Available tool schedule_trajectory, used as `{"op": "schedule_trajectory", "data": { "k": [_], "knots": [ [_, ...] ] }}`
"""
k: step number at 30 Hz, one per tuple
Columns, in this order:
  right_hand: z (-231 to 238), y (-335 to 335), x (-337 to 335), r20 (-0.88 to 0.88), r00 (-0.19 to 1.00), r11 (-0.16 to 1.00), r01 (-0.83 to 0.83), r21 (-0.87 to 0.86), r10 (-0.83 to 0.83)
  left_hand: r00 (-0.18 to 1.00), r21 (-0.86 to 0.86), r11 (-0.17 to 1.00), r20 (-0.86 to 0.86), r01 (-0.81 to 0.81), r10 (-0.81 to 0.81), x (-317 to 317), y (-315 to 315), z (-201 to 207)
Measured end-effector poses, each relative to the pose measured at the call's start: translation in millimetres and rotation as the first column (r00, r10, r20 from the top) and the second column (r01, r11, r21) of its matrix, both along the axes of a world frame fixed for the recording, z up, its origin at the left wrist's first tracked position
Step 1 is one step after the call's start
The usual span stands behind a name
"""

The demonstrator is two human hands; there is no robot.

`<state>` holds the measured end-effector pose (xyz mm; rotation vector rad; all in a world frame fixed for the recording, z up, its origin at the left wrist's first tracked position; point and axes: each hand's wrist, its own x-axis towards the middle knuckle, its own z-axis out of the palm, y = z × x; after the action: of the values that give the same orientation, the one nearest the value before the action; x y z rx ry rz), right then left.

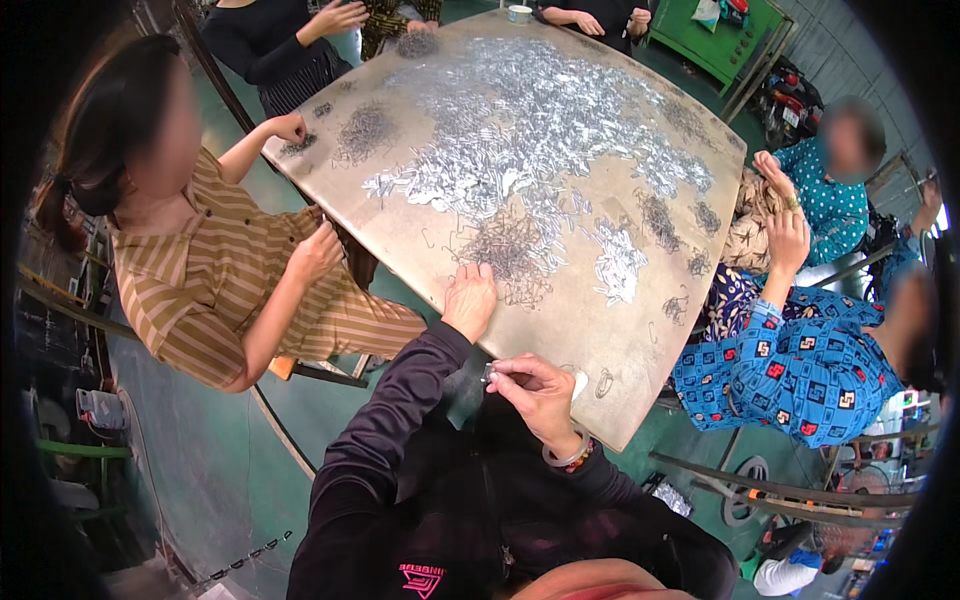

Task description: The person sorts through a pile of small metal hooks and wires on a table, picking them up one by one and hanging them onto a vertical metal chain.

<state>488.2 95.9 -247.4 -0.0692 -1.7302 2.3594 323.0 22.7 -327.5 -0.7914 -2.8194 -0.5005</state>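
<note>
My left hand (470, 302) rests on the near edge of a pile of thin dark wire hooks (505, 245). Its fingers reach forward, and the tips touch the hooks. Just over the table's near edge, my right hand (535, 393) pinches a small shiny metal piece (488, 374) between thumb and fingers. The exact kind of that piece is too small to tell. Beside the right hand lie a white oval object (580, 385), partly covered by it, and a small wire loop (604, 382).
A large table (390, 225) carries a broad spread of silvery metal pieces (510, 130), a smaller silvery heap (618, 262) and several dark wire piles. Co-workers stand or sit around it: a striped sleeve (190, 335) at left, a blue patterned sleeve (765, 350) at right. A green cabinet (712, 40) stands behind.
</note>
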Motion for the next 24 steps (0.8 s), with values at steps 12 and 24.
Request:
{"op": "schedule_trajectory", "data": {
  "k": [12, 24],
  "knots": [
    [-14.2, -5.8, 1.6, 0.014, 0.995, 0.993, 0.095, -0.077, -0.094, 0.641, 0.715, 0.627, 0.644, -0.311, -0.417, 27.1, -64.9, 23.5],
    [-34.4, -5.7, -4.6, 0.031, 0.993, 0.988, 0.114, -0.102, -0.111, 0.484, 0.813, 0.41, 0.578, -0.414, -0.657, 85.5, -88.4, 66.3]
  ]
}}
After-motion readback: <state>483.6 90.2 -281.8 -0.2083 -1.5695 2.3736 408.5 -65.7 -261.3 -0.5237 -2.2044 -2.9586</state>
